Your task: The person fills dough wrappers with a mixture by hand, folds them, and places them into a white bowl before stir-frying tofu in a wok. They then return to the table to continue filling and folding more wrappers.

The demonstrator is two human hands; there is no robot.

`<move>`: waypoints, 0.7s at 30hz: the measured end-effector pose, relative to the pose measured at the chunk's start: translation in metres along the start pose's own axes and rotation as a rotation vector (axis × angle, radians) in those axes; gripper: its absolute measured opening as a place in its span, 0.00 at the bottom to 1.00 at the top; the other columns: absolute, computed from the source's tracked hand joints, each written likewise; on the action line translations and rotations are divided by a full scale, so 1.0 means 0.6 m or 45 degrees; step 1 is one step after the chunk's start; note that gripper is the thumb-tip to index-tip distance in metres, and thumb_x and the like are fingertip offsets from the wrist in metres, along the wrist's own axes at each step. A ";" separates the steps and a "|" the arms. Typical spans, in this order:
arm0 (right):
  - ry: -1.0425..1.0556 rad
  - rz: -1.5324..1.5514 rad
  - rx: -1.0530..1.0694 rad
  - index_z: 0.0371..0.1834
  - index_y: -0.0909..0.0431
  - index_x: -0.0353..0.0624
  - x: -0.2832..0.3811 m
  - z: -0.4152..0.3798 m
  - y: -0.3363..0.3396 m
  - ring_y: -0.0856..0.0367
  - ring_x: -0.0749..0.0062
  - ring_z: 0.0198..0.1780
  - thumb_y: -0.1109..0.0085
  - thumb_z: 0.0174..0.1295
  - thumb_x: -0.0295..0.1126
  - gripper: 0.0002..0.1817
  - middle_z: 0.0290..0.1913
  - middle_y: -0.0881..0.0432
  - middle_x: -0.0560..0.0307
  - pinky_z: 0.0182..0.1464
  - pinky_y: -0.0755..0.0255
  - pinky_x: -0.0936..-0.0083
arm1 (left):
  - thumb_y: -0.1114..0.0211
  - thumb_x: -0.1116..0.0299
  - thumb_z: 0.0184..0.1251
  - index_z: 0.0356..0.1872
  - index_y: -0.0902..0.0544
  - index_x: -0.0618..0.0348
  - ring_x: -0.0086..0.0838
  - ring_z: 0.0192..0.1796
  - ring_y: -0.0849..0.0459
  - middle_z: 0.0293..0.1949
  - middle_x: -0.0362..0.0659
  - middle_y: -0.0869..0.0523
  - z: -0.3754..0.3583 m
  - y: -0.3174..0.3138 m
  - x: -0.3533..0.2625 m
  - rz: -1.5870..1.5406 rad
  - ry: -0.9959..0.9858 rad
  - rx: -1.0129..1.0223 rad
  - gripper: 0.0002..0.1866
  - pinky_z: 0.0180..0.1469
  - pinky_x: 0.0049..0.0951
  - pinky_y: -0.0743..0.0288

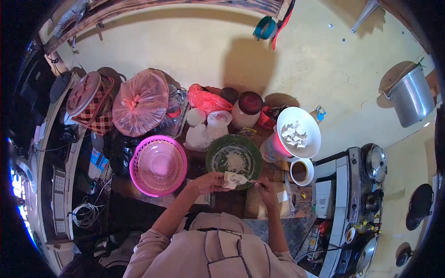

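My left hand (209, 183) pinches a small pale square sheet (227, 184) at the near rim of a green bowl (214, 153). A spoon (239, 179) reaches over the sheet, its handle in the closed fingers of my right hand (265, 191). Inside the green bowl lies a whitish paste (236, 162), smeared up the sides. To the upper right, a white bowl (314, 125) filled with folded white pieces (295, 135) rests on a tall container (274, 148). Beside my right hand are a knife-like utensil (291, 199) and a small white slip (282, 196) on a wooden board (257, 204).
A pink basket (133, 169) stands at left, and a cup of brown liquid (300, 171) at right. Behind are a tied pink bag (140, 104), a red bag (208, 99) and a dark-lidded jar (247, 111). A stove (354, 171) is far right.
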State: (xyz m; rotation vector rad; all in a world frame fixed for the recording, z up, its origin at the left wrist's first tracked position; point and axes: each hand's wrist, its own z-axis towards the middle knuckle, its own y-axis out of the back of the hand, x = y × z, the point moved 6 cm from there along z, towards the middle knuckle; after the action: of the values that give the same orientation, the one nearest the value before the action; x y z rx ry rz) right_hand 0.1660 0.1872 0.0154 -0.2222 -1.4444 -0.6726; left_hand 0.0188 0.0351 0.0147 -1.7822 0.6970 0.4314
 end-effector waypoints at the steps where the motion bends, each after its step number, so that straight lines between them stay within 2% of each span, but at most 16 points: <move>1: -0.032 0.005 -0.022 0.36 0.21 0.41 -0.011 -0.002 0.002 0.34 0.79 0.35 0.44 0.56 0.31 0.08 0.31 0.30 0.65 0.39 0.40 0.81 | 0.42 0.73 0.58 0.54 0.32 0.66 0.29 0.52 0.25 0.49 0.44 0.25 0.000 0.002 0.001 0.009 0.014 -0.004 0.22 0.55 0.27 0.29; 3: -0.096 0.016 -0.067 0.36 0.21 0.41 -0.029 -0.005 0.004 0.34 0.79 0.35 0.44 0.56 0.31 0.08 0.31 0.30 0.65 0.39 0.40 0.81 | 0.42 0.73 0.58 0.54 0.32 0.65 0.29 0.51 0.25 0.49 0.44 0.25 0.000 0.001 0.000 0.036 0.028 -0.027 0.21 0.55 0.27 0.29; 6: -0.010 -0.040 -0.107 0.35 0.20 0.41 -0.009 0.000 0.007 0.34 0.79 0.35 0.43 0.55 0.33 0.09 0.32 0.30 0.65 0.39 0.40 0.80 | 0.43 0.74 0.58 0.53 0.32 0.65 0.28 0.51 0.25 0.49 0.43 0.25 0.007 0.009 0.003 0.071 0.032 -0.029 0.21 0.55 0.27 0.30; 9: -0.148 -0.060 -0.088 0.33 0.20 0.41 -0.013 0.004 0.016 0.33 0.77 0.35 0.42 0.55 0.34 0.09 0.30 0.29 0.64 0.40 0.40 0.80 | 0.43 0.75 0.58 0.53 0.31 0.66 0.28 0.51 0.24 0.49 0.43 0.24 0.013 0.018 0.003 0.102 0.060 -0.049 0.20 0.55 0.27 0.30; 13: -0.013 -0.161 -0.144 0.32 0.20 0.41 -0.014 0.012 0.031 0.32 0.76 0.36 0.41 0.54 0.34 0.09 0.29 0.26 0.62 0.41 0.39 0.77 | 0.43 0.76 0.57 0.53 0.31 0.66 0.27 0.50 0.24 0.48 0.43 0.24 0.027 0.033 0.006 0.126 0.044 -0.019 0.20 0.55 0.26 0.30; 19: 0.138 -0.238 -0.160 0.31 0.19 0.43 0.017 0.037 0.041 0.29 0.73 0.35 0.41 0.52 0.32 0.06 0.29 0.23 0.62 0.41 0.38 0.74 | 0.44 0.74 0.58 0.52 0.31 0.64 0.30 0.50 0.24 0.49 0.43 0.24 0.047 0.062 0.004 0.463 0.065 -0.071 0.19 0.52 0.30 0.27; 21: 0.213 -0.276 -0.134 0.31 0.19 0.44 0.045 0.048 0.037 0.29 0.71 0.34 0.41 0.51 0.31 0.06 0.28 0.22 0.62 0.41 0.37 0.73 | 0.44 0.73 0.59 0.53 0.31 0.64 0.31 0.50 0.24 0.49 0.44 0.24 0.043 0.048 -0.010 0.361 0.022 -0.167 0.20 0.52 0.30 0.27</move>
State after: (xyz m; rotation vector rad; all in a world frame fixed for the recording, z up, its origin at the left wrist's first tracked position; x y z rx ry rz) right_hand 0.1536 0.2122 0.0507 -0.0889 -1.2844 -0.9243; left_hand -0.0031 0.0551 -0.0106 -1.8167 0.9573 0.6657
